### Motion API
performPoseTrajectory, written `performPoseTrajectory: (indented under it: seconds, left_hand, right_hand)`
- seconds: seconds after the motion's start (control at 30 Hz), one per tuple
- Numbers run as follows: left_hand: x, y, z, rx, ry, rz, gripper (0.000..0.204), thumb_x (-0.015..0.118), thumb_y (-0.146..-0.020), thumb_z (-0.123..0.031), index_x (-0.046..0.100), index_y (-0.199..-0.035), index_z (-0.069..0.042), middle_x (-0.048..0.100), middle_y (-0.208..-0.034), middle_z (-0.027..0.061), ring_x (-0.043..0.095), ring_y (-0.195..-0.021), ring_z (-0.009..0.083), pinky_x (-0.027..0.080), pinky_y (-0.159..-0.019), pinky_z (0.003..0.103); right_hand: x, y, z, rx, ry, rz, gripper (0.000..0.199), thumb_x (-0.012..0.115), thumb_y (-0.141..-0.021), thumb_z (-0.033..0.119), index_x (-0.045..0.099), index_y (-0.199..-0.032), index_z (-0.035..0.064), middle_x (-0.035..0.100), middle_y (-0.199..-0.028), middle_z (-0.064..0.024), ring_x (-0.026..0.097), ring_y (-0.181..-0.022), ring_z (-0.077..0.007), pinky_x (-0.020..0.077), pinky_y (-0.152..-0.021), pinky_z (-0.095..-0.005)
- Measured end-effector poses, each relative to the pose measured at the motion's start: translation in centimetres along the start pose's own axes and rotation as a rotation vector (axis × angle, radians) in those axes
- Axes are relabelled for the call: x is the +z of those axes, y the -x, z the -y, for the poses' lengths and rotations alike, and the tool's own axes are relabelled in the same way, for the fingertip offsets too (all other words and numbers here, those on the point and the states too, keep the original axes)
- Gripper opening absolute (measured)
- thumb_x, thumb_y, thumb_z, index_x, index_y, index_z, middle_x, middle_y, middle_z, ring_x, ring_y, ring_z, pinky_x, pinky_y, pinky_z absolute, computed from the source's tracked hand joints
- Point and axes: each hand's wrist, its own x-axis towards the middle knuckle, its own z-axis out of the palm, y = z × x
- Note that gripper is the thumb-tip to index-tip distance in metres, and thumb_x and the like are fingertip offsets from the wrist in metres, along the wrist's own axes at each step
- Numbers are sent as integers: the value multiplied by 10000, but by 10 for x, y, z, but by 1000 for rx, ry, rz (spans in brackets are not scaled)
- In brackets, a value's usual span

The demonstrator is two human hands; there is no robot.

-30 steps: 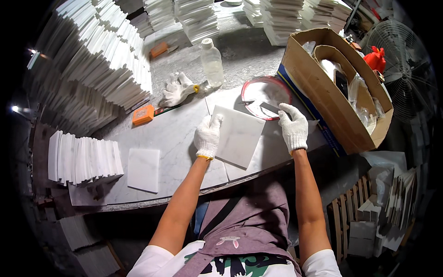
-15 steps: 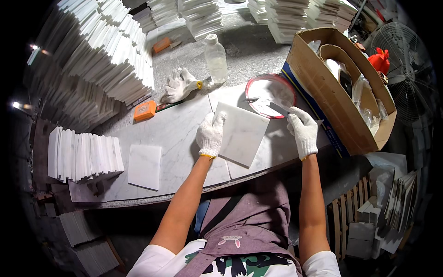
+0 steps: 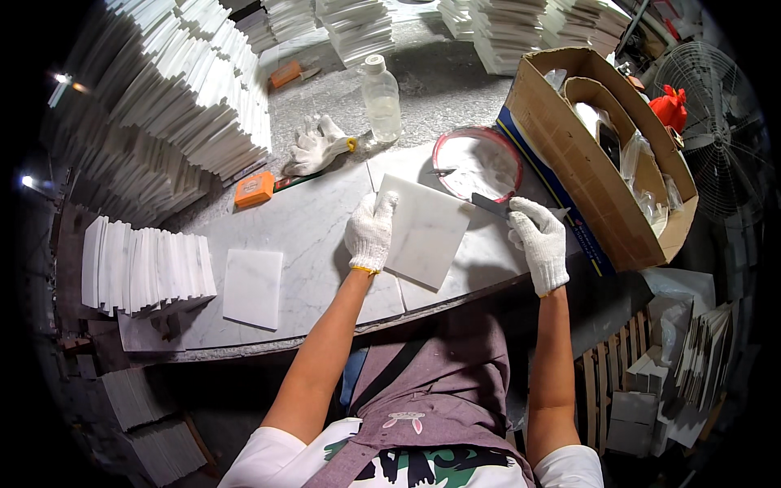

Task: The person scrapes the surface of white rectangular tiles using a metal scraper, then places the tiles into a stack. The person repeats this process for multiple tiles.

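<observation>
My left hand (image 3: 371,233), in a white knit glove, grips the left edge of a square white marble tile (image 3: 427,236), thumb on top. The tile is held at an angle over the bench. My right hand (image 3: 538,244), gloved too, is closed around a putty knife (image 3: 490,205). Its dark flat blade points left, close to the tile's right corner; whether they touch I cannot tell. Just beyond the blade sits a round red-rimmed bowl (image 3: 519,154) of white paste, with another thin tool (image 3: 443,172) lying at its left rim.
A single tile (image 3: 253,289) lies at left beside a row of upright tiles (image 3: 150,264). Tall tile stacks (image 3: 195,89) rise behind. An orange block (image 3: 255,189), spare gloves (image 3: 319,148) and a plastic bottle (image 3: 381,102) stand farther back. A cardboard box (image 3: 598,163) borders the right, near a fan (image 3: 712,122).
My right hand has drawn the putty knife out of the bowl, down toward the tile's right corner. The left hand and its tile have barely moved.
</observation>
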Motion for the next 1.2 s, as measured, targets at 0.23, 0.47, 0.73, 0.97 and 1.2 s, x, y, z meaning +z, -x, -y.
performPoseTrajectory:
  seconds: [0.23, 0.47, 0.73, 0.97, 1.2]
  left_hand:
    - [0, 0, 1, 18, -8, -12, 413, 597, -902, -511, 685, -965, -113, 690, -839, 138, 662, -782, 343, 491, -668, 424]
    - [2, -1, 4, 20, -31, -20, 408, 595, -903, -507, 680, -950, -111, 688, -834, 142, 662, -781, 343, 488, -658, 431]
    - [1, 0, 1, 2, -6, -11, 406, 597, -899, -508, 684, -967, -117, 694, -843, 139, 662, -787, 346, 495, -673, 426]
    - [1, -1, 4, 20, -38, -21, 407, 591, -901, -509, 683, -969, -119, 697, -854, 139, 662, -802, 353, 496, -681, 435]
    - [-1, 0, -1, -1, -70, -6, 420, 581, -902, -524, 682, -973, -122, 697, -857, 142, 663, -809, 358, 496, -682, 439]
  right_hand:
    - [3, -1, -5, -43, 27, -18, 262, 681, -894, 134, 691, -1140, 44, 694, -879, -32, 602, -633, -61, 452, -565, -195]
    - [4, 0, -5, -31, 24, -17, 249, 674, -888, 97, 688, -1125, 22, 701, -971, -50, 623, -671, -85, 481, -573, -208]
    - [3, 0, -8, -61, 44, -10, 274, 685, -895, 155, 688, -1151, 56, 707, -925, -34, 624, -656, -67, 460, -582, -199]
    - [4, -1, -8, -54, 16, -68, 266, 676, -901, 122, 687, -1161, 65, 705, -977, -41, 628, -707, -68, 483, -611, -201]
    - [11, -9, -5, -326, 163, -205, 228, 674, -907, 75, 691, -1127, 16, 699, -1056, -36, 639, -889, -95, 523, -766, -226]
